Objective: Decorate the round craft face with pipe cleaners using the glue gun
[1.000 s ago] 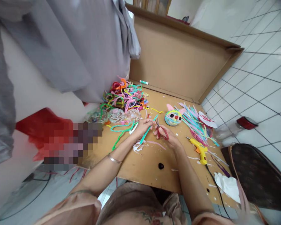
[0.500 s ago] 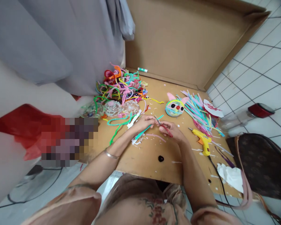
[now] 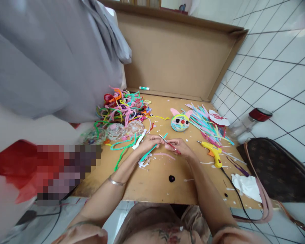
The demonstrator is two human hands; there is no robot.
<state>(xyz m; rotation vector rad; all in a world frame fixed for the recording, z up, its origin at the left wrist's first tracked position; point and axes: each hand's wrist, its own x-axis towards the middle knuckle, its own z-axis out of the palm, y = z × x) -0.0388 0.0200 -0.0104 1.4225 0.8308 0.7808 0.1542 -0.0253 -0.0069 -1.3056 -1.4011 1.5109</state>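
Observation:
My left hand (image 3: 148,142) pinches a teal pipe cleaner (image 3: 152,149) that slants across the cardboard work surface (image 3: 155,176). My right hand (image 3: 181,148) grips small red-handled scissors (image 3: 170,144), whose blades point left toward the upper end of the pipe cleaner. Both hands meet over the middle of the board, above a litter of white paper scraps (image 3: 144,161). A round pipe-cleaner face with pink ears (image 3: 179,122) lies just beyond my right hand.
A tangled heap of coloured pipe cleaners (image 3: 124,106) fills the back left, with clear plastic domes (image 3: 115,130) in front. Cut strips (image 3: 205,123), a yellow glue gun (image 3: 212,152), a jar with a red lid (image 3: 249,120), a brown bag (image 3: 277,167) and tissue (image 3: 246,186) lie to the right.
The camera view shifted and tilted; my hands stay together on the pipe cleaner and scissors, with the scissors' blades now nearer its upper end.

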